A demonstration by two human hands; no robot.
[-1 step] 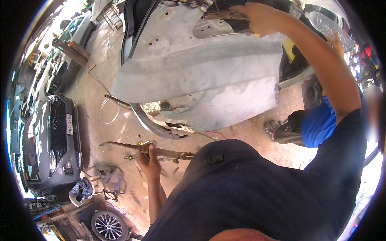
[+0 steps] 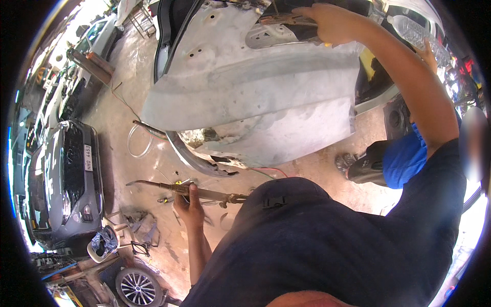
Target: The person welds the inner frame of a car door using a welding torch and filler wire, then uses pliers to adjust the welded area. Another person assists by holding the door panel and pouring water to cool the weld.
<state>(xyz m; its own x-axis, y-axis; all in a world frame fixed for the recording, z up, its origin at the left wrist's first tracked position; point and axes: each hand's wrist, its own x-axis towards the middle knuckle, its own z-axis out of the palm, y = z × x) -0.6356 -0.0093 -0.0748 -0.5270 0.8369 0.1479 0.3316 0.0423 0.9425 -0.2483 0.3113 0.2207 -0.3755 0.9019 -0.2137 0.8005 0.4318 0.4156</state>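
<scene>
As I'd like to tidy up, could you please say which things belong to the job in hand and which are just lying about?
Job in hand:
torch, held in the left hand
panel, by the right hand

Apparently not in use:
wheel, lower left
parked car, far left

To your left you have a dark grey car (image 2: 75,227) with a pale plate. Just below it you see a white tub (image 2: 93,254) holding a crumpled dark bag (image 2: 105,240), then a spoked wheel (image 2: 138,288) near the lower edge. At your right, a co-worker (image 2: 406,161) wears blue; above shows a clear plastic bottle (image 2: 415,34).
</scene>
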